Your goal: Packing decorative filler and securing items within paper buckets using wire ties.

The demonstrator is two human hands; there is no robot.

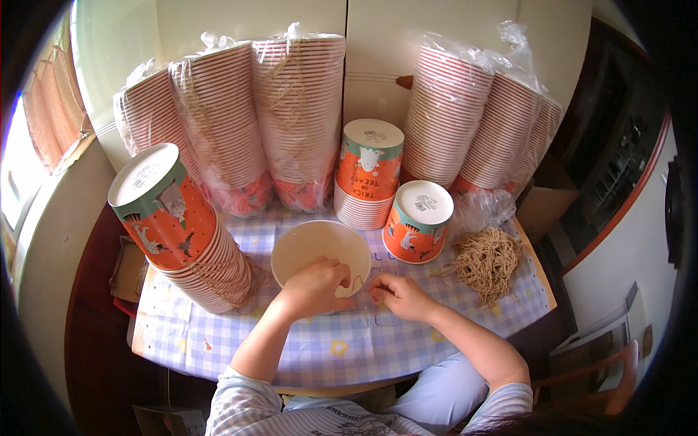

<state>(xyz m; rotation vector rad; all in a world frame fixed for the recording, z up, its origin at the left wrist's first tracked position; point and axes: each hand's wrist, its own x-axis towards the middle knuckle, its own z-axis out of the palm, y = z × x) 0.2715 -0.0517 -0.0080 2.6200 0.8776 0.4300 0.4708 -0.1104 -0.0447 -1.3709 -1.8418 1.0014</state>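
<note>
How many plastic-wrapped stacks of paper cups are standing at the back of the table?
5, possibly 6: three left of centre, two on the right, and maybe another stack partly hidden at the far right edge.

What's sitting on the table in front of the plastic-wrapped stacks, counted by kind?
orange cup stacks, upside down: 3
bowl, open side up: 1
string pile: 1
Total: 5
</note>
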